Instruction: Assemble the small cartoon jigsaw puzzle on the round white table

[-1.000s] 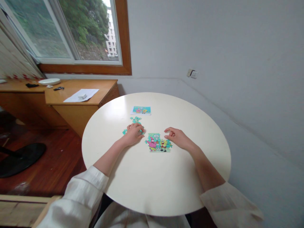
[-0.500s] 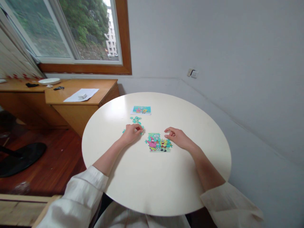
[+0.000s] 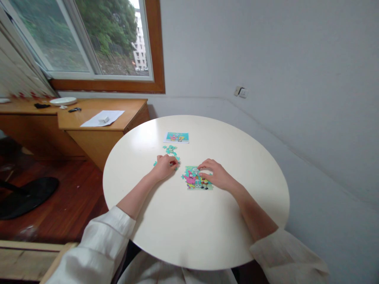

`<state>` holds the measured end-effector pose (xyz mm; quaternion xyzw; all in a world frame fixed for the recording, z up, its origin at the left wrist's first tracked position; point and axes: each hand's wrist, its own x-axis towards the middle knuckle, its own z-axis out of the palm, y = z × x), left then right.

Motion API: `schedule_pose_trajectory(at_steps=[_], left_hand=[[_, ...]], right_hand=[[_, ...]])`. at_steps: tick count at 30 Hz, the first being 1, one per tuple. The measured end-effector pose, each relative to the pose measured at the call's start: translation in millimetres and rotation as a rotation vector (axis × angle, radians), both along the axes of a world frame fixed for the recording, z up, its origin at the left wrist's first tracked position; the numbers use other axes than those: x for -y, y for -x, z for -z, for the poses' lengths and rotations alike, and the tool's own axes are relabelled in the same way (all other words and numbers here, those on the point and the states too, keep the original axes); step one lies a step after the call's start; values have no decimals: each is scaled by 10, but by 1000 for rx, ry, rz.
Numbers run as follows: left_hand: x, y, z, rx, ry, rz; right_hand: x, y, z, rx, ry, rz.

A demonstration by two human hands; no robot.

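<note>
A partly joined jigsaw puzzle (image 3: 191, 181) with cartoon figures lies flat on the round white table (image 3: 183, 228). My right hand (image 3: 215, 173) reaches over its upper right part, thumb and fingers apart, with the fingertips at or just above the tall figure's head. It covers some of the yellow figure. To the left, my left hand (image 3: 166, 166) is closed in a pinch among loose teal pieces, and what its fingertips hold, if anything, is too small to make out. Several loose puzzle pieces (image 3: 171, 149) lie just beyond that hand, partly hidden by it.
A picture card (image 3: 177, 137) showing the same figures lies farther back on the table. Left of the table stands a wooden desk (image 3: 133, 114) bearing a paper sheet (image 3: 103, 118) and a white plate (image 3: 63, 101). A wall (image 3: 296, 98) borders the right side.
My right hand has moved left from beside the puzzle to over its upper right part. The left hand stays at the loose pieces with hardly any movement.
</note>
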<state>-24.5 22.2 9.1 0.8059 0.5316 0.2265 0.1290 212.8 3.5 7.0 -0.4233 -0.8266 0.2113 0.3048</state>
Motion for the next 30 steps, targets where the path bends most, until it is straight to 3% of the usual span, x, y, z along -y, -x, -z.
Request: schedule_pose_trajectory(at_steps=[12, 15, 18, 21, 30], left_hand=[[-34, 21, 53, -20, -29, -6], [-54, 49, 63, 15, -85, -70], [-105, 114, 85, 71, -152, -217], [-162, 189, 108, 86, -138, -301], [-224, 203, 148, -31, -90, -293]], right_hand=[[-29, -45, 33, -17, 32, 18], [-28, -48, 37, -15, 42, 23], [-28, -53, 40, -16, 56, 29], [-31, -61, 46, -21, 62, 32], [-12, -48, 36, -9, 67, 46]])
